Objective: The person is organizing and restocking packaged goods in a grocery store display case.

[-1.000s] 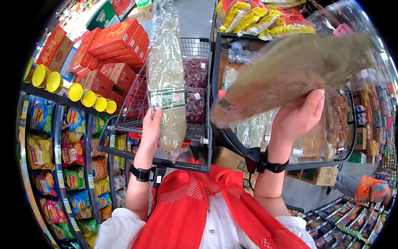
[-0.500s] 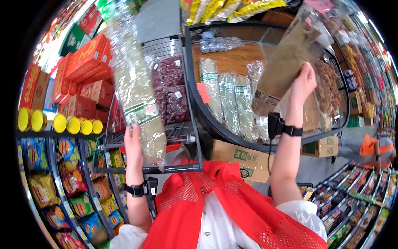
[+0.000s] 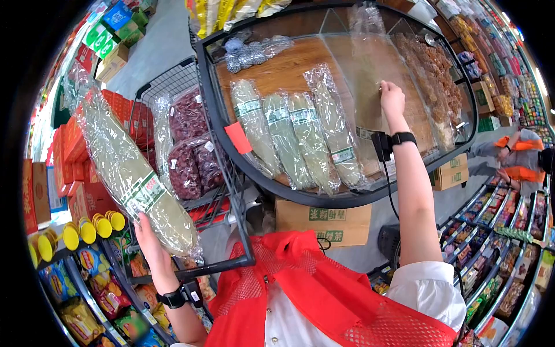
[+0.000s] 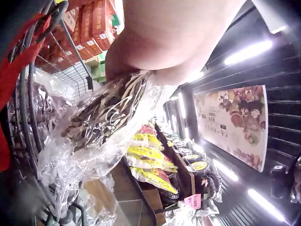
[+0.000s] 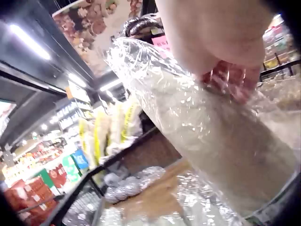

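L. hand [image 3: 153, 246] & R. hand [image 3: 393, 99], each w/ one long clear-wrapped pack. L. pack [image 3: 132, 170] slants across left of head view, upper left to lower left-of-ctr., lower end in front of cart [image 3: 231, 265]; one digit shows at its edge by the green band [image 3: 143, 194], other fingers hidden beneath, so grasp appears to be from below, nearer the lower end. R. pack [image 5: 202, 127] is held over bin [image 3: 324, 202], upper right-of-ctr. of head view; fingers curled, grasping its edge (cf. right wrist view). Four similar packs [image 3: 314, 141] lie side by side in bin, ctr. of frame.

Handling (judged): prob. light for length; contents look dry & stringy in left wrist view, hence fairly stiff but apt to snap if bent. Surface glossy, crinkled, prob. slippery; loose ends are poor handles & may tear. Best hold: mid-length, palm under, light even pressure. Off-ctr. one-hand hold, as w/ L. pack, may let far end tip.
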### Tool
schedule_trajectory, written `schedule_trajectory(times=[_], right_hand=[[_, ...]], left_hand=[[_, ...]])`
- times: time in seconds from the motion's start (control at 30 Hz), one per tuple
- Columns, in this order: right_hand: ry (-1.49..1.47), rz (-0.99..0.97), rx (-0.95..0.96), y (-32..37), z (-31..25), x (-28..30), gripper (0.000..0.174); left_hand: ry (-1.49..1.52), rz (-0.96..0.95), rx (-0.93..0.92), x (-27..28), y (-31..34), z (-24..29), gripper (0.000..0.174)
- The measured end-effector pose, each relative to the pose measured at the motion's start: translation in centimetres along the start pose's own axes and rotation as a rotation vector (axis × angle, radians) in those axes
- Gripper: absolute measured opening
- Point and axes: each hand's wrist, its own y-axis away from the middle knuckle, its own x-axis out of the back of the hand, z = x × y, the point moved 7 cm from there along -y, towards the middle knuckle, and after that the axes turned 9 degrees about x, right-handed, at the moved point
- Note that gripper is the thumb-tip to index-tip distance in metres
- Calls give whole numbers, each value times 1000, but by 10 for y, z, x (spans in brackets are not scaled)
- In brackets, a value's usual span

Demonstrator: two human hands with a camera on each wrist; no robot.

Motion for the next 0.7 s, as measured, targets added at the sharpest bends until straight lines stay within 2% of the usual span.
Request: schedule_trajectory(times=[0.03, 0.1, 0.17, 0.23, 0.37, 0.43, 0.47, 0.57, 0.7], right_hand=[[2, -4, -12, -1, 9, -12, 23], [331, 123, 145, -3, 4, -33, 33], [296, -190, 318, 6, -1, -76, 47], [270, -336, 332, 23, 21, -126, 46], [321, -493, 182, 50, 74, -173, 50], [326, -666, -11, 64, 104, -187, 57], [306, -640, -12, 70, 111, -188, 65], [298, -603, -19, 75, 117, -190, 69], [318, -724, 1, 69, 124, -198, 58]], left_hand=[[-5, -6, 11, -12, -2, 2, 37], [-15, -8, 41, -30, -12, 1, 38], [-42, -2, 42, -47, -24, 0, 38], [-54, -28, 58, -64, -35, -4, 37], [-134, -31, 79, -94, -56, -14, 36], [-149, 12, 97, -103, -64, -20, 36], [-154, 6, 118, -110, -68, -23, 35], [-162, -4, 156, -131, -78, -35, 34], [-188, -15, 160, -155, -90, -44, 34]])
